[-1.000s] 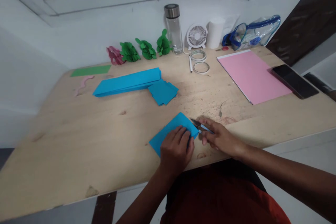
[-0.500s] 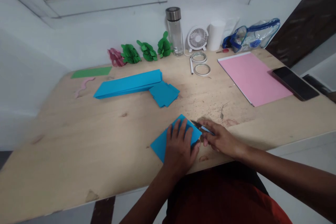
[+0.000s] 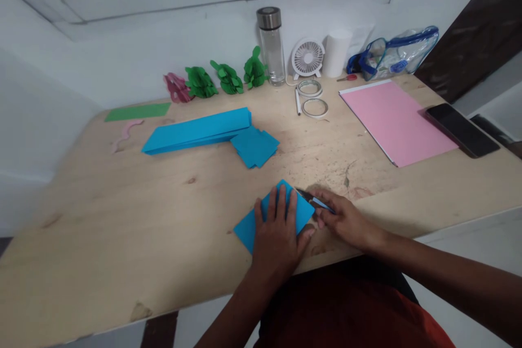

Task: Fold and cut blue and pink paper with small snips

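At lower ctr of frame, L hand (image 3: 276, 234) lies flat, fingers spread, palm down on a blue paper piece (image 3: 304, 207) set cornerwise on the wooden counter (image 3: 163, 239). Just right of it, R hand (image 3: 340, 217) is closed around a dark-bladed tool (image 3: 305, 194), tip by the paper's upper R edge; exact tool type can't tell.

Mid-frame, above the hands: small stack of blue squares (image 3: 255, 147), touching the R end of long folded blue strips (image 3: 199, 130). Mid-L: wavy pink strip (image 3: 126, 130), w/ flat green strip (image 3: 138, 112) just behind. Mid-R: pink sheet (image 3: 397, 119), black phone (image 3: 463, 129) at its R edge. Upper ctr: 2 tape rolls (image 3: 315, 116) + white pen (image 3: 298, 102) beside.

Far row along wall, L to R: pink paper shape (image 3: 178, 87), 3 green paper shapes (image 3: 227, 77), clear bottle w/ metal cap (image 3: 272, 49), small white fan (image 3: 308, 58), white cylinder (image 3: 336, 54), red-handled item (image 3: 348, 78), clear blue-trimmed pouch (image 3: 402, 54). Top L: window frame (image 3: 159, 0).
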Motion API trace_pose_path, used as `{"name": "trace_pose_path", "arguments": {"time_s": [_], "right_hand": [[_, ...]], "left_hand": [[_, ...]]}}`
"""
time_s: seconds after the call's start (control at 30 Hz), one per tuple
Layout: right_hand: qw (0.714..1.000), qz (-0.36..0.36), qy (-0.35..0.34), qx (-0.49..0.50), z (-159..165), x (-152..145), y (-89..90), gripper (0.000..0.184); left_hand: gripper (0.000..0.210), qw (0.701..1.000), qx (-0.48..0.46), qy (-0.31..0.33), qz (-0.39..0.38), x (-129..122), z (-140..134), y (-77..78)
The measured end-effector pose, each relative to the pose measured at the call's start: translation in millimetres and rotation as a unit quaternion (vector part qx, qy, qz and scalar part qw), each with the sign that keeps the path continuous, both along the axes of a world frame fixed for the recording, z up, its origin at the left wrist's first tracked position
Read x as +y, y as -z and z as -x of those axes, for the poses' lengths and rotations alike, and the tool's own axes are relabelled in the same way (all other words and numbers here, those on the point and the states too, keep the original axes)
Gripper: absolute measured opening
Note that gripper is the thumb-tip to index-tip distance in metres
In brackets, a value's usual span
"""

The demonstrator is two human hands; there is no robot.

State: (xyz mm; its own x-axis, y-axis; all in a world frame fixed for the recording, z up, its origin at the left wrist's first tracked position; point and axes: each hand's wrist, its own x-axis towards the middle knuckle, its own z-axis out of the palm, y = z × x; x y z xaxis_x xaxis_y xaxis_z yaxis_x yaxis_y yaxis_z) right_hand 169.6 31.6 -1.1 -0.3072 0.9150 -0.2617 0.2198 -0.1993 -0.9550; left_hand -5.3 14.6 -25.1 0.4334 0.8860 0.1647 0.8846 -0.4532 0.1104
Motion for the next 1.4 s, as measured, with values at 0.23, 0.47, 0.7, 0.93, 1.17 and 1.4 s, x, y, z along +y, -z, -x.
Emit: {"name": "trace_pose_path", "arguments": {"time_s": [0.23,0.47,0.7,0.93,1.17,1.4], "right_hand": [[0.997,-0.021,0.054,-0.054,-1,-3,13.4,0.044],[0.997,-0.014,0.06,-0.041,1,-1,16.4,0.046],[0.997,-0.009,0.073,-0.013,6,1,20.1,0.047],[0.994,-0.06,0.064,-0.066,7,5,19.2,0.046],[0.991,-0.079,0.047,-0.097,9,15,16.5,0.044],[0.989,-0.095,0.045,-0.108,11,21,14.1,0.044]], "left_hand": [[0.069,1.0,0.019,0.001,0.003,0,1,0.6],[0.071,0.999,0.033,0.0,0.006,-1,1,1.0],[0.071,1.0,0.015,0.004,0.003,-1,1,0.0],[0.07,1.0,0.006,0.009,0.011,-1,2,-0.4],[0.07,1.0,0.01,0.016,0.0,-1,3,0.9],[0.069,1.0,0.015,0.015,0.001,-1,3,-0.8]]}}
